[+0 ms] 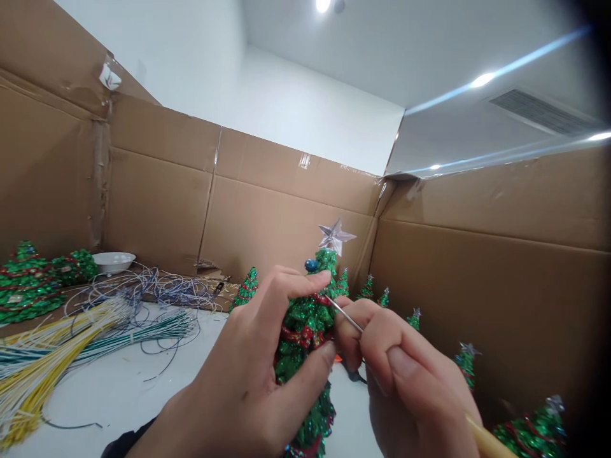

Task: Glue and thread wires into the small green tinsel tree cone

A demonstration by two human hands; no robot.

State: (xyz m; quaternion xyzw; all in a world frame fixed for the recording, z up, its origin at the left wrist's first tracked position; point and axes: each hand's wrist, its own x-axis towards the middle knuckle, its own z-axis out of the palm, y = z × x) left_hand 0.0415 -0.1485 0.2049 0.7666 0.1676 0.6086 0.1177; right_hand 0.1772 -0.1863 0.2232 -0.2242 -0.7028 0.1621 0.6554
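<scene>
Wht bowl (pixel 113 261) sits nr cardbd wall (pixel 286 197), vent (pixel 539 111) in clg (pixel 372 48).

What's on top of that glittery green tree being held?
A silvery, translucent five-pointed star. The left hand hides part of the tree below it.

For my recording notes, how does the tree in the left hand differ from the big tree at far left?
The held tree wears a clear star; the far-left tree shows none. The held tree is gripped by the left hand; the far-left tree stands untouched. Both are glittery green and red.
</scene>
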